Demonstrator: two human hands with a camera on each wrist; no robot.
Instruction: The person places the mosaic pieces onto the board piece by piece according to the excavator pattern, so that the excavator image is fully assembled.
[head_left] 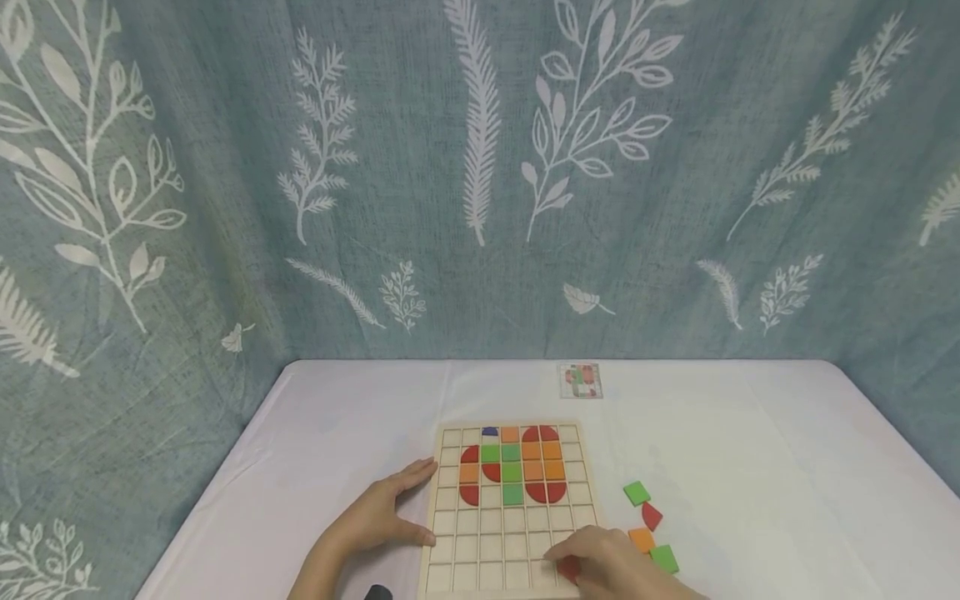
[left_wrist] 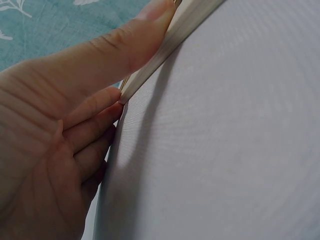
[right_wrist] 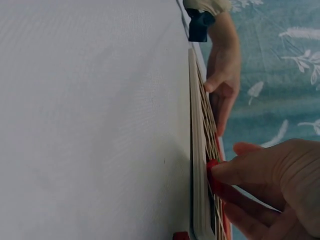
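A wooden grid board (head_left: 459,550) lies on the table, with red quarter-circle tiles (head_left: 469,495), orange squares (head_left: 553,470), green squares (head_left: 512,494) and a blue curved tile (head_left: 490,432) in its upper cells. My left hand (head_left: 378,512) rests against the board's left edge, thumb and fingertips spread apart along it. Near the board's lower right corner, my right hand (head_left: 607,558) pinches a red tile (right_wrist: 214,175) between thumb and fingers, right at the grid. Part of that tile is hidden behind the fingers.
Loose tiles lie right of the board: a green square (head_left: 637,493), a red quarter circle (head_left: 652,516), an orange square (head_left: 642,540) and another green square (head_left: 664,559). Behind the board lies a small pattern card (head_left: 581,381). A leaf-printed curtain (head_left: 420,167) hangs beyond the table.
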